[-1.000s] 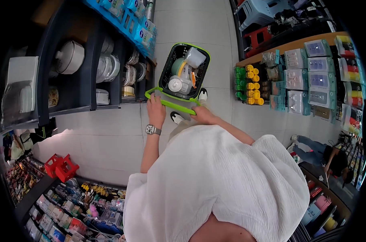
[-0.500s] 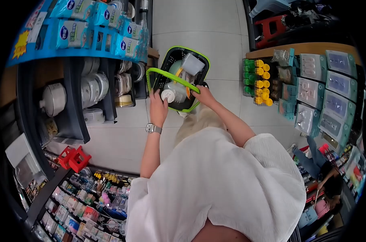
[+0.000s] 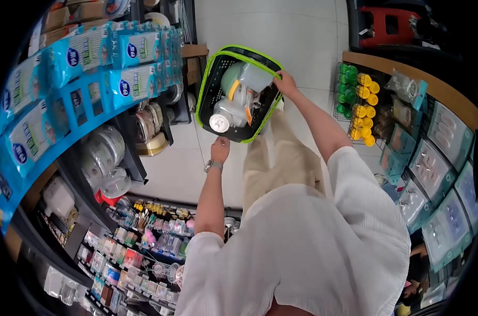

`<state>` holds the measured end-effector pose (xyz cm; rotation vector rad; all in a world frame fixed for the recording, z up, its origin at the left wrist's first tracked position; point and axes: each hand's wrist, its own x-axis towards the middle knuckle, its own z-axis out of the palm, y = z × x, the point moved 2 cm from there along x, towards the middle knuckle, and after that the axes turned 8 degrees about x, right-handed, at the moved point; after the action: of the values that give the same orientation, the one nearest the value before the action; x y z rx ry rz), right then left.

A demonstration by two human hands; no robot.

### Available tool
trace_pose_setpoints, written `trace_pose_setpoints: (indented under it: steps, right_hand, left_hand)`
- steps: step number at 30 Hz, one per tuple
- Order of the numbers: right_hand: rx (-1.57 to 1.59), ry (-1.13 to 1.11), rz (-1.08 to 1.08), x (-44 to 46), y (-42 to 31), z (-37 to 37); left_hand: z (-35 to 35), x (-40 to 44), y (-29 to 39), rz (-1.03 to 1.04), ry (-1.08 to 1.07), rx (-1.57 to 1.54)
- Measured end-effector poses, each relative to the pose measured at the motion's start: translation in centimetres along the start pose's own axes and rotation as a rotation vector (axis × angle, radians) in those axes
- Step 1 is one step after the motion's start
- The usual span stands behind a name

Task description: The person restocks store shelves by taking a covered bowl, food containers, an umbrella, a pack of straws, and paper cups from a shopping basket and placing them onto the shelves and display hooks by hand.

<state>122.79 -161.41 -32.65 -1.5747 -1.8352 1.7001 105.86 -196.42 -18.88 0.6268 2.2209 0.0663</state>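
Well, from my end I have the black basket (image 3: 212, 97) just ahead of the beige trousers (image 3: 286, 152), over the pale floor (image 3: 170, 176). On its far right corner, the right hand (image 3: 285, 83) has its fingers wrapped around the green edge. My left hand (image 3: 220, 149) sits at the near rim, fingers curled; whether they grip it, I can't tell. Inside I see a white-lidded container (image 3: 219, 122), a green bowl (image 3: 230, 79) and a clear box (image 3: 256, 77).
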Motion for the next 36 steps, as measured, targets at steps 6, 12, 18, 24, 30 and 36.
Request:
trace_pose_setpoints:
  steps: [6,12,18,24,30,36]
  right_hand:
    - [-0.112,-0.028,0.136,6.1,3.1,1.0]
    - [-0.19,0.053,0.136,8.5,5.0,1.4]
    - [-0.171,0.097,0.058,8.4,6.7,1.7]
    - [-0.249,0.287,-0.165,1.7,3.6,4.7]
    - [0.002,-0.185,0.186,-8.9,6.4,17.8]
    - [0.278,-0.091,0.622,-12.9,15.5,32.0]
  left_hand:
    - [5.0,-0.1,-2.3,-0.117,-0.06,-0.16]
    - [7.7,-0.3,-3.4,-0.156,-0.109,-0.117]
    - [9.7,1.2,-6.0,-0.177,-0.056,-0.177]
    - [6.9,2.9,-6.4,-0.225,0.135,-0.176]
    - [5.1,8.5,-9.6,-0.178,0.248,-0.229]
    - [2.8,16.3,-9.2,-0.079,0.206,-0.416]
